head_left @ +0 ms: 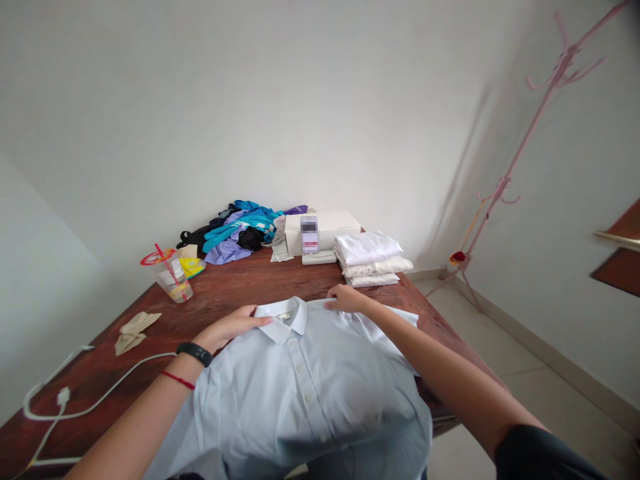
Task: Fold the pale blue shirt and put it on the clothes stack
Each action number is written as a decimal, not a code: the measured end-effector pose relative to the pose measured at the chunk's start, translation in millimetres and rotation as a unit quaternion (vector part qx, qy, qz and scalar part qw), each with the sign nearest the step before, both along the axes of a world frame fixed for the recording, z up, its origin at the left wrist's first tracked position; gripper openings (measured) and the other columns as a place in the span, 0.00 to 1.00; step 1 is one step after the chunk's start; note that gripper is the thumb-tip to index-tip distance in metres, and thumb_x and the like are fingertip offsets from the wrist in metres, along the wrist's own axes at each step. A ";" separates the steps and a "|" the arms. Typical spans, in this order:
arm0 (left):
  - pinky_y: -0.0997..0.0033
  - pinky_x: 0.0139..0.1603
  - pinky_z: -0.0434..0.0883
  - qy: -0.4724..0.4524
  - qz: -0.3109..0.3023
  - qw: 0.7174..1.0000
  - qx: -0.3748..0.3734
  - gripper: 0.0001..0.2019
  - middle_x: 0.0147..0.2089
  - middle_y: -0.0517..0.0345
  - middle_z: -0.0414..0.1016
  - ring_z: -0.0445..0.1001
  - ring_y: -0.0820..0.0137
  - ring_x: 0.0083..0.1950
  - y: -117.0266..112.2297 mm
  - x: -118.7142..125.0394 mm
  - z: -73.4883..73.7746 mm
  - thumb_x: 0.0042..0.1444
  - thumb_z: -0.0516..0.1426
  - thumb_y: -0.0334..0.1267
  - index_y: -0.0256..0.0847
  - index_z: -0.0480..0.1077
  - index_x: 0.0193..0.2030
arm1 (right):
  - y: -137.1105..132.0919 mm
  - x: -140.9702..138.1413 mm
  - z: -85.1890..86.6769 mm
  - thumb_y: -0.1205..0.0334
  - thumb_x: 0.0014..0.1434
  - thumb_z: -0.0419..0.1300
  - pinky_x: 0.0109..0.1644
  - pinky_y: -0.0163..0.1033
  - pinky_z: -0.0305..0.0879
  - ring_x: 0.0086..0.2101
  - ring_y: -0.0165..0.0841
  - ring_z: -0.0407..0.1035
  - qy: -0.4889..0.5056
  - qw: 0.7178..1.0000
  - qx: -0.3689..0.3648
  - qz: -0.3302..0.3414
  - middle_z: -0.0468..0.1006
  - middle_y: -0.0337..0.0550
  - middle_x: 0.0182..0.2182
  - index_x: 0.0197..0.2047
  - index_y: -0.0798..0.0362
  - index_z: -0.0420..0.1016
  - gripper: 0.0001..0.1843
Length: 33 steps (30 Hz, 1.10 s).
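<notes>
A light grey-blue button-up shirt (280,380) lies front side up on the table, collar away from me, its lower part hanging over the near edge. My left hand (241,327) is closed on it beside the collar (285,320), thumb on top and the other fingers partly hidden. At the shoulder right of the collar, my right hand (346,300) grips the fabric with bent fingers. The right sleeve (395,327) spreads out under my right forearm. A row of buttons runs down the shirt's front.
The dark red wooden table (235,283) carries folded white clothes (373,257), a white box (330,230), a heap of blue and purple clothes (240,230), a plastic cup with a straw (173,277), a beige cloth (136,331) and a white cable (120,387). A pink coat rack (525,140) stands at right.
</notes>
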<state>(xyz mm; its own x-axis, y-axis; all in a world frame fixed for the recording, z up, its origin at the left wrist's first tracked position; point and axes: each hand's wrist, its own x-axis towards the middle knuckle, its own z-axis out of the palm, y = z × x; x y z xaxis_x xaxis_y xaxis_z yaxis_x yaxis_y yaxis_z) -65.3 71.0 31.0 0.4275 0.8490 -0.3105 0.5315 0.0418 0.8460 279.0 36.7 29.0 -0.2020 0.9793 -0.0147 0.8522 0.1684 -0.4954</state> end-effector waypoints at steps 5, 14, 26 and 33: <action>0.64 0.45 0.71 0.035 0.011 0.990 0.135 0.27 0.47 0.46 0.82 0.79 0.53 0.49 -10.4 3.6 5.2 0.49 0.63 0.59 0.36 0.74 0.44 | -7.0 -1.7 7.1 0.58 0.66 0.57 0.39 0.34 0.59 0.38 0.36 0.74 0.019 0.997 0.075 -0.017 0.81 0.44 0.37 0.39 0.53 0.77 0.10; 0.71 0.33 0.61 0.302 0.090 0.833 0.455 0.22 0.38 0.54 0.78 0.78 0.57 0.43 13.8 21.5 82.6 0.64 0.50 0.63 0.45 0.68 0.43 | 14.4 4.7 59.5 0.50 0.73 0.48 0.42 0.39 0.62 0.42 0.43 0.74 -0.081 0.972 0.194 -0.110 0.81 0.50 0.40 0.51 0.51 0.73 0.18; 0.49 0.68 0.59 0.364 -0.047 0.826 0.428 0.26 0.75 0.39 0.54 0.53 0.50 0.75 1.0 72.2 -18.2 0.71 0.44 0.42 0.36 0.56 0.72 | 15.5 -49.1 -22.4 0.50 0.70 0.54 0.71 0.55 0.50 0.70 0.50 0.48 -0.092 0.978 0.161 0.099 0.54 0.54 0.72 0.70 0.53 0.61 0.30; 0.46 0.70 0.56 0.335 -0.099 0.839 0.416 0.28 0.76 0.44 0.51 0.52 0.48 0.75 -2.7 83.5 -43.3 0.71 0.42 0.42 0.36 0.53 0.75 | 18.6 -59.6 -43.5 0.43 0.71 0.47 0.71 0.61 0.44 0.71 0.52 0.42 -0.064 0.982 0.099 0.146 0.46 0.54 0.74 0.75 0.50 0.51 0.35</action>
<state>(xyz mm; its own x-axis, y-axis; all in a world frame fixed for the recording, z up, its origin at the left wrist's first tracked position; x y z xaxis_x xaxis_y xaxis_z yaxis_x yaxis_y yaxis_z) 18.1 68.4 -12.3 0.5515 0.8242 0.1282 0.8269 -0.5605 0.0463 219.4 55.3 -14.5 -0.4835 0.8662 0.1261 0.8065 0.4968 -0.3204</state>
